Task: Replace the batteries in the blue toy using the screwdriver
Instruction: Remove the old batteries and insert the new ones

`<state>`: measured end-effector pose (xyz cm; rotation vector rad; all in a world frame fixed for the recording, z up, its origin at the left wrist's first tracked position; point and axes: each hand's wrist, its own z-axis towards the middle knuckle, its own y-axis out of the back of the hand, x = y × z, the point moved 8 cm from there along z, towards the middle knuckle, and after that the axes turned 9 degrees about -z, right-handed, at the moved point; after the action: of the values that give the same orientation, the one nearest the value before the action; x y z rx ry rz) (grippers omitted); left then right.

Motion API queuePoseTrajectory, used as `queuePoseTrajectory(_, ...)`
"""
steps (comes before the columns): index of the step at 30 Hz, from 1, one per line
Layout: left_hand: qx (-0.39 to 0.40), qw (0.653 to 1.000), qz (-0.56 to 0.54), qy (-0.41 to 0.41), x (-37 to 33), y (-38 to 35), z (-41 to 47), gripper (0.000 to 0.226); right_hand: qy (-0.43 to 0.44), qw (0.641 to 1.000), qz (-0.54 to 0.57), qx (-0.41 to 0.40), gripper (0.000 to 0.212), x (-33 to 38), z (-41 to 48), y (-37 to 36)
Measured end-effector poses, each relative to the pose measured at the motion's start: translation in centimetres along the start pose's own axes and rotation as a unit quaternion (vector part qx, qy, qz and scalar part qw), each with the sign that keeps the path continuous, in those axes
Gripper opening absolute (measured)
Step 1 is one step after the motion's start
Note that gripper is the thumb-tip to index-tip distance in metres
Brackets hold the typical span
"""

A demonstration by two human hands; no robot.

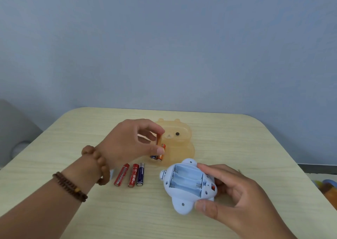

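On table [237, 138]: right hand [242, 193] grips blue toy [186, 182], compartment up; left hand [127, 140], beyond it, pinches two batteries [160, 153].

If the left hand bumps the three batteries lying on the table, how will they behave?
The three batteries are smooth cylinders lying on their sides on the flat table, so a sideways nudge would probably roll them. They look rigid, and their glossy wraps may slip in a loose pinch.

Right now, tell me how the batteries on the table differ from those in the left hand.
The table batteries lie flat, untouched, two red and one dark blue; the held batteries stand near upright, pinched in the left hand, mostly orange. Both are slim cells of similar size.
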<state>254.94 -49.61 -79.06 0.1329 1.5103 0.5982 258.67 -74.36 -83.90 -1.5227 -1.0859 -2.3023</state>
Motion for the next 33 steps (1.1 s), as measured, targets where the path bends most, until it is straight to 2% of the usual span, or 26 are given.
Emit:
queuePoseTrajectory(1, 0.011, 0.998, 0.054, -0.025, -0.5, -0.5, 0.3, 0.039, 0.0, 1.0, 0.0, 0.0, 0.075, 0.0, 0.0, 0.0)
queuePoseTrajectory(3, 0.042, 0.994, 0.093, -0.045, -0.6, -1.4, 0.7, 0.039, 0.0, 1.0, -0.001, 0.001, 0.074, 0.0, 0.0, 0.0)
queuePoseTrajectory(10, 0.076, 0.984, 0.14, -0.077, 0.2, -2.2, 1.1, 0.042, 0.0, 1.0, -0.002, -0.005, 0.074, -0.1, 0.1, 0.0)
queuePoseTrajectory(17, 0.1, 0.966, 0.196, -0.135, -0.1, -2.9, 0.5, 0.034, -0.002, 1.0, -0.002, -0.003, 0.074, -0.1, 0.0, 0.0)
queuePoseTrajectory(22, 0.106, 0.96, 0.213, -0.148, -0.4, -2.9, 0.0, 0.035, 0.001, 1.0, -0.001, -0.005, 0.075, 0.0, 0.0, -0.1)
queuePoseTrajectory(25, 0.077, 0.966, 0.191, -0.157, -1.6, -0.6, -0.8, 0.036, 0.002, 1.0, -0.001, -0.005, 0.076, -0.1, -0.1, -0.1)
queuePoseTrajectory(28, 0.054, 0.965, 0.223, -0.125, -1.4, 3.3, -2.5, 0.043, 0.001, 1.0, -0.005, 0.003, 0.078, -0.2, -0.1, -0.1)
queuePoseTrajectory(33, 0.112, 0.945, 0.307, -0.017, 2.2, 5.0, -5.2, 0.071, 0.005, 1.0, -0.012, 0.005, 0.076, 0.0, -0.1, -0.1)
